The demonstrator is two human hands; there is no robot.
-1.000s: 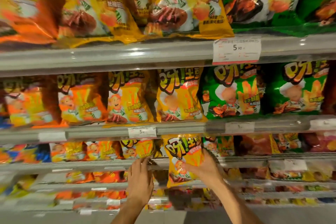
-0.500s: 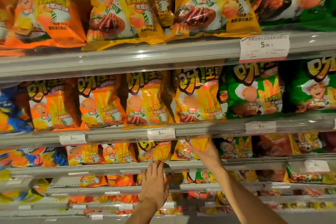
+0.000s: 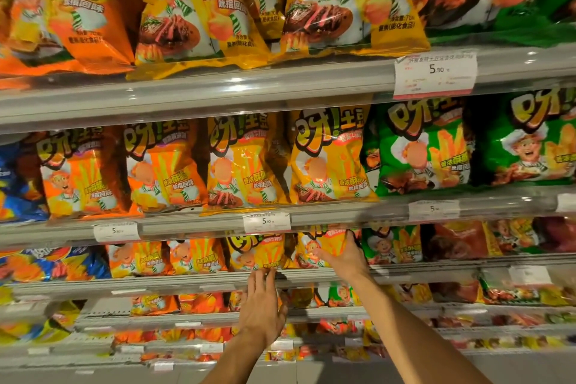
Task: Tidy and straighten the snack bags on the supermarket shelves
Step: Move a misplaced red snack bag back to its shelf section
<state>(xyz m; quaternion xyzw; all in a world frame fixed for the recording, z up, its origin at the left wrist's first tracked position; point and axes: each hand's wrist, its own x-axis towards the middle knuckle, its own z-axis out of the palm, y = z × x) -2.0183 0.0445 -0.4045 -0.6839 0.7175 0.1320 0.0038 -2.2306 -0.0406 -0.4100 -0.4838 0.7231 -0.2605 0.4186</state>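
Two hands reach up: the left hand (image 3: 261, 305) and the right hand (image 3: 343, 256). The middle shelf (image 3: 193, 224) shows two orange bags (image 3: 81, 174), two yellow bags (image 3: 246, 165) and two green bags (image 3: 427, 150) (plus one blue bag (image 3: 15, 184) cut off at the edge). Four white price tags (image 3: 434, 73) can be read or nearly read. Bags on the lower shelves are too blurry to count.

I read "5.90" on big price tag (image 3: 435, 75) clipped to top shelf rail (image 3: 218, 93). Same "5.90" on smaller tag (image 3: 266, 222) one rail lower. Yellow snack bags (image 3: 327, 156) carry "呀!土豆" logo, plus "香浓酥脆 吮指回味". Remaining small print too blurred for me.
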